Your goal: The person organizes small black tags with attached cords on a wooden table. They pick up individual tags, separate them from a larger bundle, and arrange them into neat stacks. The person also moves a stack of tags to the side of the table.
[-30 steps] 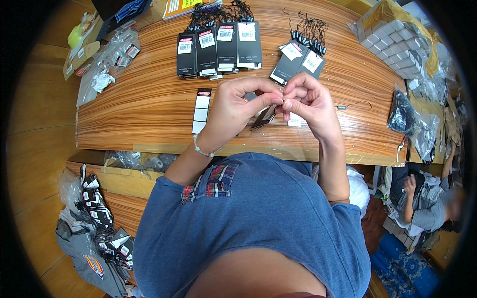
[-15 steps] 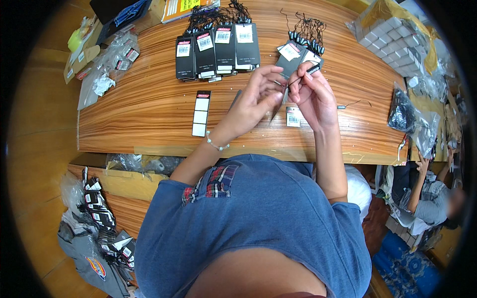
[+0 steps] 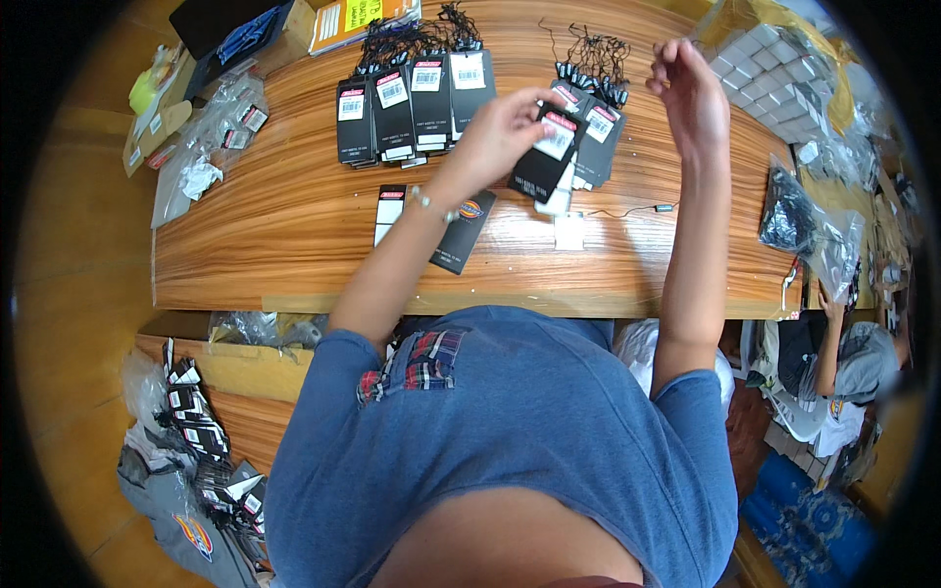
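My left hand [image 3: 510, 127] pinches a black hang tag [image 3: 541, 169] with a white barcode sticker, tilted over the table; a whiter card shows beneath it. My right hand [image 3: 694, 98] is raised to the right with fingers curled; whether a thin string runs through them is too fine to see. Behind the held tag lies a stack of similar hang tags [image 3: 600, 155] with black strings [image 3: 593, 61] fanned beyond it. Near my left forearm are a black card [image 3: 461, 235] with a round emblem and a partly covered strip with white panels [image 3: 390, 208]. A small white label [image 3: 569, 232] lies below the held tag.
Several stacks of strung tags [image 3: 417, 108] stand at the back left. A loose string with a dark tab [image 3: 664, 207] lies right of centre. Plastic-wrapped white boxes [image 3: 769, 69] and a bag of black strings [image 3: 787, 211] line the right side. Another person's arm [image 3: 829, 343] shows at far right.
My right hand has left my left one and moved up and right. The left hand now holds the tag flatter, its sticker facing up. The black card beside my left forearm has come into view.
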A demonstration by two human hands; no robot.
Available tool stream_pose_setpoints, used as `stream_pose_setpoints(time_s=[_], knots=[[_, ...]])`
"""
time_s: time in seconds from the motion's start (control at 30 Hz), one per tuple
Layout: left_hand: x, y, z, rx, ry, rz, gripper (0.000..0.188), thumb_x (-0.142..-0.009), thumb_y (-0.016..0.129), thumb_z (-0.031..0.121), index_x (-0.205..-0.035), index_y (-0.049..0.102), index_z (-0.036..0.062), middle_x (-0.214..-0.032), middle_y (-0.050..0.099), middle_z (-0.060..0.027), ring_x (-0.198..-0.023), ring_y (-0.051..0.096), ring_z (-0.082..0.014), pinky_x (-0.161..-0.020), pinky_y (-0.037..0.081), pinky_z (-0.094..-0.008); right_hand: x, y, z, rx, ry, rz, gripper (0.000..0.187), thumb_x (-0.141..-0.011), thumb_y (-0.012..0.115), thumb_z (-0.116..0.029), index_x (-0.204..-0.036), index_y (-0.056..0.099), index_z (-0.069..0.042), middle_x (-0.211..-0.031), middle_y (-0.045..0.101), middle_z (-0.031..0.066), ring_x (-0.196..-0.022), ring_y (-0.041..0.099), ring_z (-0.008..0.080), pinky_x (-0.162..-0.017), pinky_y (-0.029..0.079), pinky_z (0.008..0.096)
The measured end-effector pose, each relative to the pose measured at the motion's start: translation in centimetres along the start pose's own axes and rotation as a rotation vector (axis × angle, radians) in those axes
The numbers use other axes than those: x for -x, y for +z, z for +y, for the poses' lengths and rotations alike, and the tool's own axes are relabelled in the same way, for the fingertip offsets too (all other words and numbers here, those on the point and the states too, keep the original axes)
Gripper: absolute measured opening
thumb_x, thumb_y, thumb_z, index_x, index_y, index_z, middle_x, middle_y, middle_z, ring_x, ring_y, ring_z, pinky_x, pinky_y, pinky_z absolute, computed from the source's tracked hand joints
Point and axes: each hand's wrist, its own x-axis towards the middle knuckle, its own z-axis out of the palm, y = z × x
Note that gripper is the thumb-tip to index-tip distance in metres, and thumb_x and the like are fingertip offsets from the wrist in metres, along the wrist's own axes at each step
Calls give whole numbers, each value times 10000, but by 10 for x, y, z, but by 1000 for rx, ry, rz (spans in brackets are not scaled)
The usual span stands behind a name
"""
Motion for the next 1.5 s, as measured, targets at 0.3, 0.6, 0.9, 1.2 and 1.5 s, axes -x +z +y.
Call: stream_pose_setpoints(time_s=[0.3,0.6,0.9,1.2,1.5], knots=[[-67,-5,-40,-423,53,72,340,-712,642,61,-1046,583,42,-811,597,-64,-719,566,-130,-658,456,-249,-136,-60,38,-3,243,-60,201,-842,455,-251,-881,549,-78,-687,514,12,-544,466,125,-514,396,255],[3,-3,-6,-499,209,242,434,-751,622,112,-1159,492,47,-969,515,-95,-869,523,-198,-762,428,-277,-162,-48,100,383,497,-20,212,-886,407,-209,-826,570,-86,-628,508,-31,-505,427,61,-470,381,205],[110,-42,-11,-568,-109,37,449,-730,631,123,-1156,498,74,-1052,511,-100,-970,493,-224,-836,393,-304,-176,-82,126,848,248,0,268,-795,583,-198,-1008,576,-35,-728,585,31,-526,524,87,-468,449,222],[98,-43,-26,-689,-172,-54,583,-561,747,150,-1100,537,88,-1015,469,-91,-1007,451,-261,-881,369,-342,69,14,39,1048,73,-573,159,-697,652,-120,-836,601,-61,-703,588,55,-662,559,190,-611,445,307],[99,-47,-19,-508,-188,100,424,-532,760,108,-904,571,34,-783,516,-49,-736,507,-177,-674,428,-286,133,15,61,1290,-5,-415,322,-578,726,-96,-835,539,-48,-814,495,78,-822,485,264,-723,408,364]])
